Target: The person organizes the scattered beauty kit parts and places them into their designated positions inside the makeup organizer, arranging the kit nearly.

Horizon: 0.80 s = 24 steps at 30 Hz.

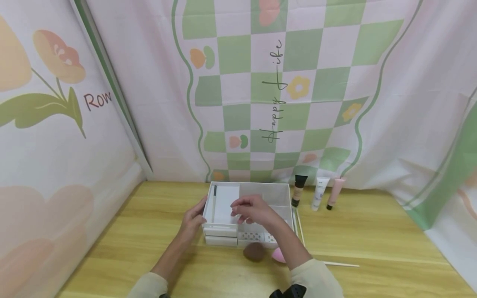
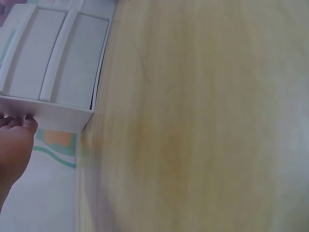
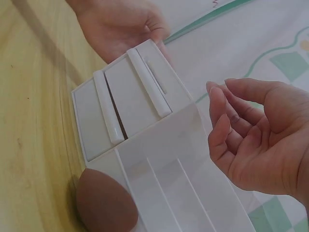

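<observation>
Currently, box [image 1: 228,196] sits on table [image 1: 156,219], long axis left-right, drawers [image 1: 221,240] facing the person. Brush [image 1: 214,203] lies on box's left part, dark end pointing away. Hands apart: left hand [image 1: 192,221] rests against box's left side; right hand [image 1: 251,210] hovers, holding nothing. Right wrist view shows its thumb clear of the fingertips, unclear from head view.

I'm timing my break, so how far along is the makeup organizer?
Done, apparently: a slim brush lies atop the organizer, above its drawers. In hand: the left hand holds the organizer; the right hand hovers above it, empty. Probably left: three tubes, two makeup sponges and pale sticks, all outside it.
</observation>
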Tool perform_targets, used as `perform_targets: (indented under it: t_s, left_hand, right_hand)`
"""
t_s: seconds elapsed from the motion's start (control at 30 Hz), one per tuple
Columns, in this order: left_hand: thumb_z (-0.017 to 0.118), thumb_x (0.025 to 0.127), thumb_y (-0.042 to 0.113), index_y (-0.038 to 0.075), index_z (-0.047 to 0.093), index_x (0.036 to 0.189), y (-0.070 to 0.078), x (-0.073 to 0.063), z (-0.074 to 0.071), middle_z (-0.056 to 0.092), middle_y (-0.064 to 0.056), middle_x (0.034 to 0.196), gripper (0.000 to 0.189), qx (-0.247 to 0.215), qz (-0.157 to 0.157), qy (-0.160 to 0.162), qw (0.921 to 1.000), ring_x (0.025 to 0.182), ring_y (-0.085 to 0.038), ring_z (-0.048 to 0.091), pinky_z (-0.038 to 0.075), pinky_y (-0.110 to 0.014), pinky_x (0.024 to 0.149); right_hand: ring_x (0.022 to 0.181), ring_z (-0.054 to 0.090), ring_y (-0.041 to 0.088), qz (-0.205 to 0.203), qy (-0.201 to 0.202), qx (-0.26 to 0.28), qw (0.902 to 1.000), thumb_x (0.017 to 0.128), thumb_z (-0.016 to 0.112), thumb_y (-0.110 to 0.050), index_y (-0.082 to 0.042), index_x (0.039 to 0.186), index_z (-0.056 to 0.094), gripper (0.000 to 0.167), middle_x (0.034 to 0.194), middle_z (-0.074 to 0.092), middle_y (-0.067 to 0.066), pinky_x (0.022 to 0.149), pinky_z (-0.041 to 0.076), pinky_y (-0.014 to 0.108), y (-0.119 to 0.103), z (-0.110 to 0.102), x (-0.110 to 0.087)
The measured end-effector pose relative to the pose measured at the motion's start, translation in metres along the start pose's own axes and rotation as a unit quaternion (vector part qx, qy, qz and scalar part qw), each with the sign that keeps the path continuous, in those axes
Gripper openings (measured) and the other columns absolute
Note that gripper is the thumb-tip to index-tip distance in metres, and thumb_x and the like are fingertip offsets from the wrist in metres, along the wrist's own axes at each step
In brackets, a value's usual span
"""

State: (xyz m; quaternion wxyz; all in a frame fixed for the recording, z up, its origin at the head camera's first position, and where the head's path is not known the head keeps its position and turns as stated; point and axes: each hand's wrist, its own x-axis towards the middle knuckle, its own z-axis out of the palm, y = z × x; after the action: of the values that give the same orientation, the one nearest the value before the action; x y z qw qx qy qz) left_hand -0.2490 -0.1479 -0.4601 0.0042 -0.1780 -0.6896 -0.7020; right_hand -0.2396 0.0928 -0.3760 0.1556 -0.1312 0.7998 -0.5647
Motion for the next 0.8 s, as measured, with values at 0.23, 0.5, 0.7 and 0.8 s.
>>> perform_targets:
  t_s: [0.23, 0.5, 0.7, 0.8]
  left_hand:
    - [0.046, 0.081, -0.004, -0.006, 0.029, 0.155, 0.001, -0.001, 0.0, 0.025, -0.022, 0.166, 0.075, 0.019, -0.006, 0.012, 0.9997, 0.155, -0.04, 0.022, 0.028, -0.027, 0.12]
    - [0.047, 0.08, -0.005, -0.009, 0.03, 0.153, 0.002, -0.001, 0.0, 0.025, -0.023, 0.165, 0.075, 0.016, 0.005, 0.01, 0.9998, 0.154, -0.042, 0.022, 0.025, -0.039, 0.122]
    - [0.045, 0.08, -0.005, -0.011, 0.029, 0.153, -0.001, 0.0, 0.0, 0.025, -0.026, 0.164, 0.074, 0.012, 0.016, 0.004, 0.9998, 0.154, -0.042, 0.022, 0.031, -0.015, 0.114]
    - [0.046, 0.08, -0.005, -0.01, 0.03, 0.153, -0.001, 0.0, 0.0, 0.026, -0.025, 0.164, 0.075, 0.015, 0.015, 0.005, 0.9998, 0.154, -0.042, 0.023, 0.032, -0.011, 0.112]
  right_hand:
    - [0.078, 0.069, 0.011, -0.036, 0.017, 0.011, 0.9992, 0.098, 0.058, -0.018, 0.005, 0.127, 0.063, 0.037, 0.111, 0.075, 0.019, 0.077, 0.056, 0.033, 0.014, -0.007, -0.018]
    - [0.08, 0.069, 0.014, -0.026, 0.049, 0.016, 0.9983, 0.099, 0.058, -0.02, 0.003, 0.129, 0.062, 0.038, 0.11, 0.075, 0.016, 0.079, 0.056, 0.035, 0.024, -0.018, -0.038]
    - [0.081, 0.068, 0.014, -0.012, 0.07, 0.024, 0.9972, 0.099, 0.059, -0.021, 0.005, 0.129, 0.061, 0.039, 0.108, 0.075, 0.014, 0.081, 0.059, 0.036, 0.035, -0.027, -0.051]
    - [0.08, 0.068, 0.012, -0.019, 0.072, 0.025, 0.9969, 0.099, 0.059, -0.019, 0.008, 0.129, 0.059, 0.041, 0.108, 0.075, 0.016, 0.08, 0.06, 0.034, 0.04, -0.032, -0.058]
